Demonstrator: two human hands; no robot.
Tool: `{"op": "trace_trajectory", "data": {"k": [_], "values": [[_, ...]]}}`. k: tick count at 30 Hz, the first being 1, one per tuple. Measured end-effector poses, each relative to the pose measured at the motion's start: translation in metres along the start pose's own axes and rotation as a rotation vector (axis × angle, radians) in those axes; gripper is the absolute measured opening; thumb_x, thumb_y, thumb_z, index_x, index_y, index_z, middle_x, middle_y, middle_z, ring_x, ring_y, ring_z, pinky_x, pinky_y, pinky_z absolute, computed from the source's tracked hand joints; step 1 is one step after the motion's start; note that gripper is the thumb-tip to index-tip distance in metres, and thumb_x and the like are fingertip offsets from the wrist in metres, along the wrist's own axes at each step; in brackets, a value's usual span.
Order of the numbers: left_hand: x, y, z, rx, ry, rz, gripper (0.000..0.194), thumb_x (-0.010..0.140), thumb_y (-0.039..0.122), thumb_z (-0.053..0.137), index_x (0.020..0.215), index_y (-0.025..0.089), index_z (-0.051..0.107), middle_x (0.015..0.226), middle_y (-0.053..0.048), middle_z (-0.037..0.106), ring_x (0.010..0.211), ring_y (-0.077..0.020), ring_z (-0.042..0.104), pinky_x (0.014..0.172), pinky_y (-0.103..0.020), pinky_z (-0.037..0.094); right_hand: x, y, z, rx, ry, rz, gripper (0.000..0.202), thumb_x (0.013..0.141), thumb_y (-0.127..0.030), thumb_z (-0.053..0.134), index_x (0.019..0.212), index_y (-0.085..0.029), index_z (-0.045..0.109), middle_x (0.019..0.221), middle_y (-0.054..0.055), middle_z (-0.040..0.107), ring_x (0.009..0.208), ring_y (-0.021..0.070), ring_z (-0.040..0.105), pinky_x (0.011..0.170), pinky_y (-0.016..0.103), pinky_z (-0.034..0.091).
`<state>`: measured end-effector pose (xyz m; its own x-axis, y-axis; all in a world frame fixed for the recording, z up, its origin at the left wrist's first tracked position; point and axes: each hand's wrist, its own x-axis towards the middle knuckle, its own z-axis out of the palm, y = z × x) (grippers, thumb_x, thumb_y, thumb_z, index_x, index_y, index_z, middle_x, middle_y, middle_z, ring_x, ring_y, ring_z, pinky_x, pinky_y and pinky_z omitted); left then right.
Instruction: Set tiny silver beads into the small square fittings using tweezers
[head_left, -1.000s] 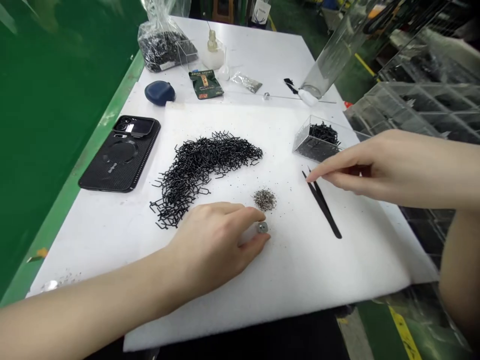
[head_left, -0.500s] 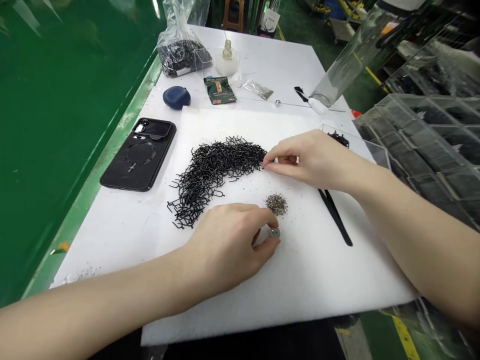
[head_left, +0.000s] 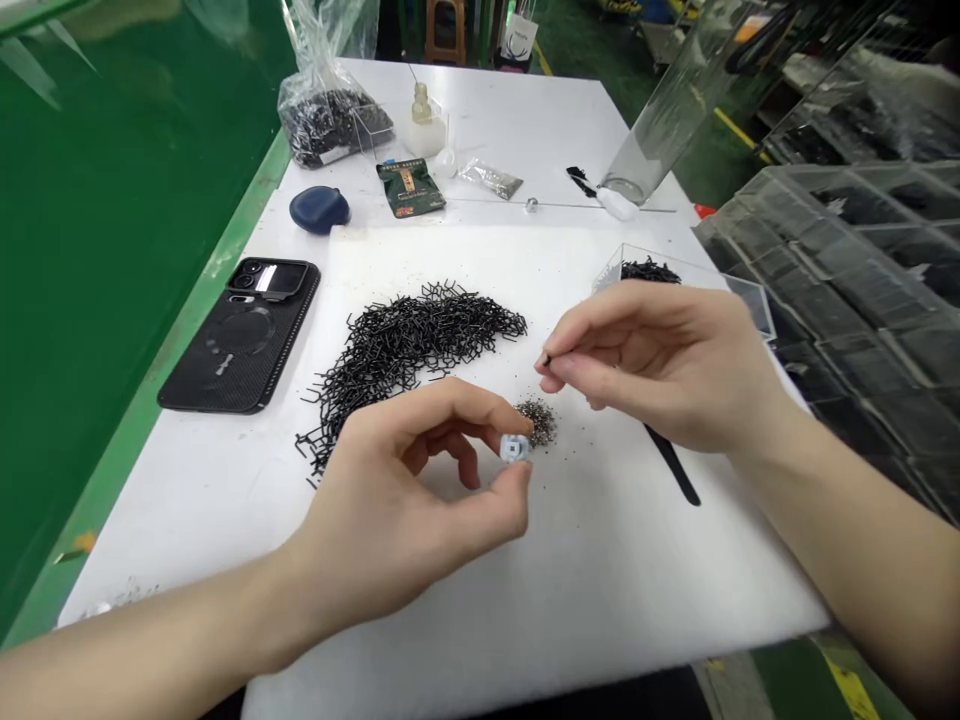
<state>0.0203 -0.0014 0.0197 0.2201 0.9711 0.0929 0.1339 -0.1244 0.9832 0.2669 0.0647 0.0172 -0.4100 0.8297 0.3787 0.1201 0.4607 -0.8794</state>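
Between thumb and forefinger, my left hand (head_left: 420, 480) pinches a small pale cylindrical fitting (head_left: 514, 448) with a square hole in its end. My right hand (head_left: 652, 360) is closed on a tiny black piece (head_left: 547, 360), of which only a dark tip shows at the fingertips. It is held a little above and to the right of the fitting, apart from it. A curved heap of black bent wire pieces (head_left: 420, 340) lies beyond my left hand. Behind the fitting is a small pile of brownish metal bits (head_left: 538, 424). Black tweezers (head_left: 675, 468) lie partly under my right hand.
A black phone (head_left: 244, 335) lies at left, near a dark blue case (head_left: 320, 210). Farther back are a bag of black parts (head_left: 330, 120), a green packet (head_left: 410, 188) and a tall clear bottle (head_left: 667, 120). Clear drawers (head_left: 840, 280) stand at right; a clear box (head_left: 750, 300) sits behind my right hand.
My right hand has left the heap's right end and come nearer with a tiny black piece. My left hand has lifted and turned the fitting so its holed end faces me.
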Motion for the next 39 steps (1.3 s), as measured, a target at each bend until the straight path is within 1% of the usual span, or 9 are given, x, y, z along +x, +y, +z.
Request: {"op": "trace_trajectory", "data": {"k": [4,11,14,16,21,24,29,32,39], "values": [[0.005,0.001,-0.003,-0.186,0.042,-0.129,0.029,0.081,0.004,0.095,0.095,0.029,0.099,0.097,0.003,0.098,0.087,-0.0153,0.094,0.080,-0.015,0.076,-0.004,-0.005,0.010,0.058,0.029,-0.065,0.027,0.099,-0.010,0.090,0.105,-0.037,0.094,0.100,-0.003,0.095,0.081,0.0201,0.091,0.064,0.032,0.074],[0.006,-0.016,-0.011,-0.318,0.052,-0.252,0.043,0.088,0.006,0.101,0.110,0.043,0.103,0.096,0.003,0.099,0.089,-0.0138,0.096,0.087,-0.009,0.074,-0.008,-0.007,0.018,0.030,0.102,-0.069,0.030,0.102,-0.009,0.087,0.103,-0.039,0.095,0.107,-0.006,0.097,0.094,0.0208,0.093,0.068,0.035,0.074],[0.007,-0.017,-0.010,-0.322,0.051,-0.238,0.045,0.089,0.004,0.102,0.112,0.043,0.103,0.100,0.004,0.099,0.094,-0.0132,0.097,0.091,-0.008,0.073,-0.008,-0.012,0.020,0.016,0.150,-0.088,0.027,0.101,-0.008,0.090,0.102,-0.035,0.095,0.111,-0.003,0.097,0.102,0.0219,0.093,0.072,0.035,0.075],[0.009,-0.014,-0.009,-0.362,0.052,-0.245,0.044,0.088,0.004,0.105,0.113,0.040,0.102,0.105,0.004,0.100,0.102,-0.0155,0.098,0.093,-0.010,0.074,-0.008,-0.014,0.022,0.036,0.145,-0.106,0.028,0.100,-0.007,0.090,0.103,-0.034,0.095,0.105,-0.003,0.096,0.096,0.0215,0.092,0.072,0.037,0.075],[0.011,-0.010,-0.008,-0.481,0.038,-0.307,0.039,0.085,-0.003,0.106,0.099,0.033,0.099,0.097,0.007,0.099,0.095,-0.0138,0.098,0.088,-0.010,0.075,-0.013,-0.015,0.030,0.020,0.173,-0.102,0.049,0.100,-0.009,0.088,0.130,-0.048,0.096,0.111,-0.008,0.097,0.089,0.0262,0.094,0.072,0.045,0.083],[0.011,-0.011,-0.007,-0.513,0.031,-0.308,0.041,0.085,-0.005,0.104,0.097,0.034,0.100,0.097,0.007,0.099,0.093,-0.0112,0.097,0.087,-0.007,0.074,-0.016,-0.019,0.034,-0.055,0.233,-0.091,0.059,0.098,-0.007,0.089,0.139,-0.049,0.093,0.111,-0.009,0.098,0.088,0.0240,0.096,0.080,0.040,0.087],[0.009,-0.011,-0.006,-0.535,0.025,-0.330,0.034,0.095,0.006,0.102,0.104,0.038,0.103,0.106,0.005,0.100,0.095,-0.0112,0.097,0.092,-0.008,0.074,-0.016,-0.023,0.033,-0.244,0.215,-0.182,0.046,0.097,-0.005,0.092,0.127,-0.041,0.092,0.106,-0.006,0.098,0.084,0.0242,0.096,0.081,0.035,0.088],[0.007,-0.010,-0.006,-0.571,0.037,-0.380,0.025,0.097,0.015,0.105,0.103,0.039,0.103,0.106,0.004,0.100,0.096,-0.0100,0.096,0.093,-0.006,0.071,-0.016,-0.022,0.032,-0.336,0.181,-0.263,0.049,0.093,0.003,0.090,0.123,-0.036,0.091,0.103,-0.007,0.098,0.078,0.0219,0.095,0.081,0.028,0.086],[0.006,-0.010,-0.006,-0.576,0.018,-0.402,0.023,0.094,0.020,0.110,0.104,0.040,0.104,0.105,0.003,0.100,0.094,-0.0081,0.092,0.090,-0.004,0.068,-0.019,-0.021,0.033,-0.280,0.195,-0.209,0.045,0.092,0.005,0.092,0.117,-0.032,0.086,0.101,-0.007,0.098,0.083,0.0228,0.098,0.085,0.024,0.084]]}}
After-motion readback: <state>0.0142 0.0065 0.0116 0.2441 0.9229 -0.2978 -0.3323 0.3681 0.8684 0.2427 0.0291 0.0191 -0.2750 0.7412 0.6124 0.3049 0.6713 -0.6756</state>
